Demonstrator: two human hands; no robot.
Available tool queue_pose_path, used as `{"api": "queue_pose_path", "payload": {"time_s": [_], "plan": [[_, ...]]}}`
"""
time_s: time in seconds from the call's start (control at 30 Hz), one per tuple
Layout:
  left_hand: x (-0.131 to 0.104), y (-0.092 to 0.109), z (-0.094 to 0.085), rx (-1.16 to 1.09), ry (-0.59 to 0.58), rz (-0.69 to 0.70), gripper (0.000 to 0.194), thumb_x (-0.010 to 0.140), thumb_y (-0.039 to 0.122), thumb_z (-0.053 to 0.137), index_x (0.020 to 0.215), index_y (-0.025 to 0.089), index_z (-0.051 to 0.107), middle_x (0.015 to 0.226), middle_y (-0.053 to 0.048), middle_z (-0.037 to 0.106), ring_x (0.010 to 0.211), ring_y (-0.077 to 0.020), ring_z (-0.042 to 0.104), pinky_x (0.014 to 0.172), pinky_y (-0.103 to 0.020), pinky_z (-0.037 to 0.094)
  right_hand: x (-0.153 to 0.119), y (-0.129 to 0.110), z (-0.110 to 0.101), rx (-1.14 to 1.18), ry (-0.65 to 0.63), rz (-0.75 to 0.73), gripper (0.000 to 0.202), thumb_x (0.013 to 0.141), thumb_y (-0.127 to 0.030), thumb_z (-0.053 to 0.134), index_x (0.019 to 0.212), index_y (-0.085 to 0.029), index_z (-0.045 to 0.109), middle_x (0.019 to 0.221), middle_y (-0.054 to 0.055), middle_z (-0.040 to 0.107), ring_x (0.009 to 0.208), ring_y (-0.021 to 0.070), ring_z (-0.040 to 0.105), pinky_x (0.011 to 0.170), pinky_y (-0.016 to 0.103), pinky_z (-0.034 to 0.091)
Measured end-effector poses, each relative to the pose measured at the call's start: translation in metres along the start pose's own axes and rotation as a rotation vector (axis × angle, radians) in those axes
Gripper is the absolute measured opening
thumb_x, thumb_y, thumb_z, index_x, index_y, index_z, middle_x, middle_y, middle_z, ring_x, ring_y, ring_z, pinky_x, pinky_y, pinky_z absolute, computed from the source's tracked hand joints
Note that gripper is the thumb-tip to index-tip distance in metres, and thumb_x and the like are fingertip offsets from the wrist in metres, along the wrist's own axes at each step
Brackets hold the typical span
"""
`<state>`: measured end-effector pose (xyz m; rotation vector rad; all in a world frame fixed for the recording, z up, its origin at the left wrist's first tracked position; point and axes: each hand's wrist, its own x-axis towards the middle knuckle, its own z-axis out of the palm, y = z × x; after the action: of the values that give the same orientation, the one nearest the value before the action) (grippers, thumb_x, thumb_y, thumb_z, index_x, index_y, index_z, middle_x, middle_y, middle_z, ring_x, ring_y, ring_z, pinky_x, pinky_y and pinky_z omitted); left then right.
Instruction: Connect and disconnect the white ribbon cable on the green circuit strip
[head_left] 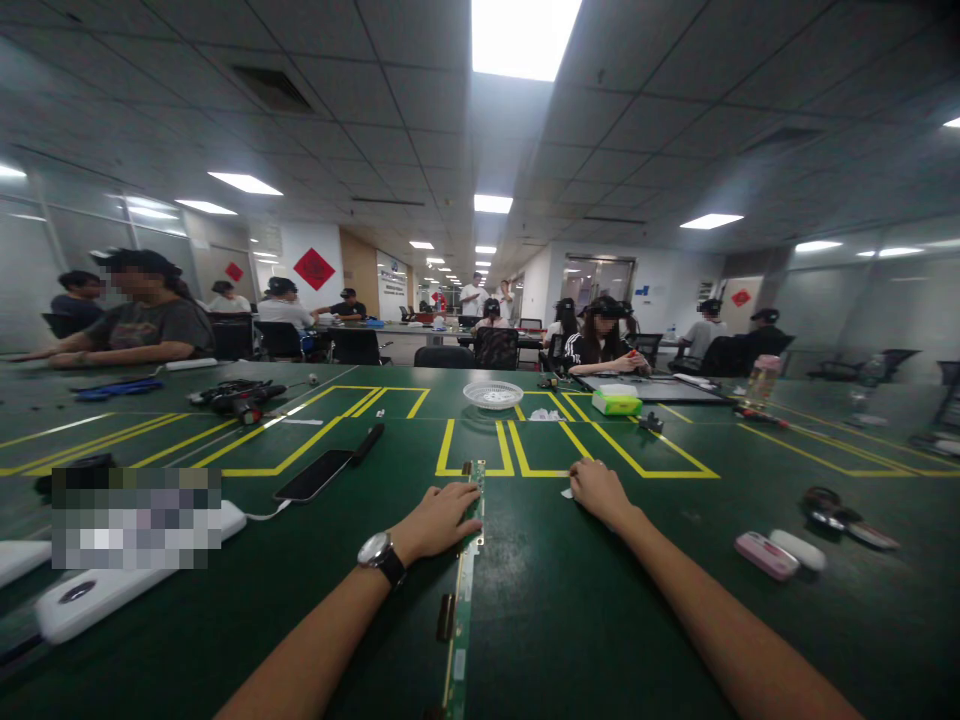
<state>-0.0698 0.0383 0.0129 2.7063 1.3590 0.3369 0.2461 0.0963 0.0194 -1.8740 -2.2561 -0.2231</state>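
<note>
A long, narrow green circuit board lies lengthwise on the green table, its far end near the yellow tape lines. Resting on its far part is my left hand, with fingers spread over the strip and a watch on the wrist. My right hand sits farther right on the table, its fingers bent downward. A small white scrap shows beside its fingertips. Whether those fingers pinch the scrap is too small to tell.
A white basket stands ahead, left of a green tissue pack. A phone and a white power strip lie left. A pink case and keys lie right. Several people sit beyond.
</note>
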Motion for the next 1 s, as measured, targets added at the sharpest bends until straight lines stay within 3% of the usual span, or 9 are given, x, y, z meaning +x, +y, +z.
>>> {"api": "queue_pose_path", "payload": {"time_s": [0.23,0.33,0.5,0.67,1.0], "plan": [[0.000,0.005,-0.001,0.011,0.010,-0.015,0.052,0.092,0.053,0.039,0.136,0.025,0.041,0.144,-0.009,0.039,0.130,-0.0266,0.034,0.099,-0.043,0.030,-0.014,-0.062,0.009,0.381,0.048,-0.568,0.027,0.085,-0.014,0.047,0.104,-0.017,0.066,0.106,0.008,0.064,0.102,0.0196,0.055,0.095,0.033,0.040],[0.001,0.007,0.001,0.026,0.015,-0.015,0.053,0.091,0.054,0.039,0.136,0.025,0.041,0.143,-0.009,0.039,0.129,-0.0276,0.034,0.099,-0.043,0.030,-0.023,-0.082,0.009,0.499,0.046,-0.689,0.028,0.085,-0.013,0.049,0.106,-0.019,0.066,0.113,0.009,0.061,0.106,0.0184,0.054,0.095,0.032,0.041],[0.002,0.008,0.005,0.043,0.030,-0.009,0.053,0.092,0.055,0.039,0.136,0.025,0.040,0.143,-0.008,0.039,0.128,-0.0278,0.034,0.098,-0.043,0.031,-0.029,-0.094,0.006,0.560,0.045,-0.673,0.027,0.083,-0.011,0.051,0.104,-0.018,0.066,0.107,0.008,0.064,0.102,0.0188,0.057,0.092,0.033,0.043],[0.002,0.008,0.006,0.024,0.029,-0.027,0.053,0.092,0.056,0.037,0.136,0.026,0.040,0.143,-0.008,0.038,0.129,-0.0280,0.033,0.099,-0.044,0.030,-0.029,-0.093,0.004,0.610,0.045,-0.663,0.023,0.080,-0.009,0.053,0.095,-0.019,0.067,0.100,0.006,0.068,0.098,0.0182,0.059,0.091,0.033,0.044],[0.002,0.007,0.006,0.007,0.022,-0.019,0.055,0.092,0.056,0.036,0.137,0.026,0.038,0.145,-0.007,0.037,0.129,-0.0282,0.032,0.098,-0.045,0.031,-0.029,-0.087,0.005,0.621,0.043,-0.736,0.027,0.081,-0.009,0.051,0.101,-0.019,0.066,0.104,0.006,0.068,0.102,0.0175,0.059,0.093,0.033,0.044]]}}
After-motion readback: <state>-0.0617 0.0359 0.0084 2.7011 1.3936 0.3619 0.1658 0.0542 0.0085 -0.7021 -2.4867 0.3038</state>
